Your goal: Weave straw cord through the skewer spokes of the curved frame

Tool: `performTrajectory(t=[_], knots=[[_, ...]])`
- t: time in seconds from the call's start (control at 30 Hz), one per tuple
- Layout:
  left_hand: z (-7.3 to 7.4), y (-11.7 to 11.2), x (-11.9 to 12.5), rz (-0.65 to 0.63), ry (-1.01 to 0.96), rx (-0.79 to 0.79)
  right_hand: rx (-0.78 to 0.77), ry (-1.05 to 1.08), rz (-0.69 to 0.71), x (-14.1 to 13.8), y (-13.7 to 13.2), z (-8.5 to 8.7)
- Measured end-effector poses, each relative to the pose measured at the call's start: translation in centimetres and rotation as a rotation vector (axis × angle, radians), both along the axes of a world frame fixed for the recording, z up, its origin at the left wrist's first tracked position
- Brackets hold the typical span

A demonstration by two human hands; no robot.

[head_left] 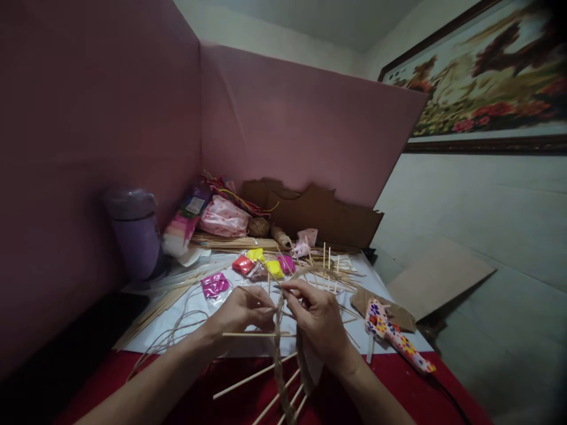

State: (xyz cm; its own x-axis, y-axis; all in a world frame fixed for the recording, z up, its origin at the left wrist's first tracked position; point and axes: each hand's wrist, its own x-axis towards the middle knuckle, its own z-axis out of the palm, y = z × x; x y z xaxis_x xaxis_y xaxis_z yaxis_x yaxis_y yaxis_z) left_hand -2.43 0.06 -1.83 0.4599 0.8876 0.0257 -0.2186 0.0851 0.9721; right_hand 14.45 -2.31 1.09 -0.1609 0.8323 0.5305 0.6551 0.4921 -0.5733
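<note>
A round frame of wooden sticks with twine woven through them, like a basket in the making, stands on edge between my hands, its sticks poking outward. My right hand is closed on its upper rim, thumb and index finger pinching near a stick. At the rim's left side, my left hand has its fingers pinched together, seemingly on the strand of twine; the fingertips are partly hidden. Loose loops of twine trail over the white sheet below my left forearm.
Small packets, among them a magenta one and a red one, lie beyond my hands. A flower-patterned glue gun rests on the right. At the left stands a purple cup. Bundled sticks and a twine ball lie behind.
</note>
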Motion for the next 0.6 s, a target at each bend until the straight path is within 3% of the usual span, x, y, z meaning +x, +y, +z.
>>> performTrajectory(t=[0.27,0.6], knots=[[0.7,-0.5,0.3,-0.049,-0.004,-0.006,-0.011,-0.029,-0.005,0.6,0.1,-0.2],[1.1,-0.6,-0.2,0.074,0.126,-0.011,-0.064,0.013,0.001,0.6,0.2,-0.2]])
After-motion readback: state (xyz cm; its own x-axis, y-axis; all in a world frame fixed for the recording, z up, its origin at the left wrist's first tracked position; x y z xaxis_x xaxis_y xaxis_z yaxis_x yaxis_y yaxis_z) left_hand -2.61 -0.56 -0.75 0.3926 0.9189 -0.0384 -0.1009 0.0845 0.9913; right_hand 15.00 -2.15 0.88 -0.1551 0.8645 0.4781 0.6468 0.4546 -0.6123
